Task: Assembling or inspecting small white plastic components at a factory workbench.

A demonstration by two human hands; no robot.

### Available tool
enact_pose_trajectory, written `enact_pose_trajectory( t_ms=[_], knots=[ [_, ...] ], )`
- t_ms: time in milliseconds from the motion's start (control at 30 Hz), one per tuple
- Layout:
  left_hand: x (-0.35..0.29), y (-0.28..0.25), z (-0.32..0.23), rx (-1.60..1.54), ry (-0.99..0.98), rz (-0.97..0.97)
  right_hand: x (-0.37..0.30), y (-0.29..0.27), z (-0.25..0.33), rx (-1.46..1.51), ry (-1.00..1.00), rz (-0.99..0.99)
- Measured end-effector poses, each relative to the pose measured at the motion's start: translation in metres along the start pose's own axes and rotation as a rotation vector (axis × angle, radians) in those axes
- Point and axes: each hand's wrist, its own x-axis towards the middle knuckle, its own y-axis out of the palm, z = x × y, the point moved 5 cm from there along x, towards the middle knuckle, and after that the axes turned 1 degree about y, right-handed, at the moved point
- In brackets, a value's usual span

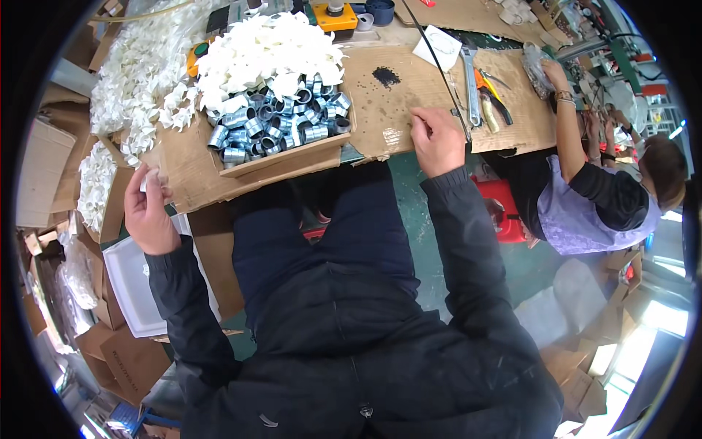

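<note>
My left hand is at the left front edge of the cardboard-covered bench, thumb and fingers closed round a small white plastic part. Just beyond it spreads a big heap of similar white parts. My right hand hovers at the front edge with its fingers curled; whatever they may hold is hidden. Between the hands, a shallow cardboard box carries shiny metal sleeves with white plastic pieces piled over them. Ahead of my right hand lies a small mound of tiny black pieces.
A thin black rod slants down beside my right hand. Past it lie an adjustable wrench and pliers. A white plastic bin stands below my left forearm. At right, a co-worker reaches onto the bench.
</note>
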Motion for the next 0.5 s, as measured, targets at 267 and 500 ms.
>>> enact_pose_trajectory(
  t_ms=[267, 500],
  knots=[
    [-0.085, 0.055, -0.028, -0.654, -0.243, 0.247, 0.0, 0.014, -0.007, -0.108, 0.033, 0.041],
    [-0.126, 0.099, -0.03, -0.822, -0.495, 0.456, 0.0, 0.018, 0.0, -0.187, -0.023, 0.054]
  ],
)
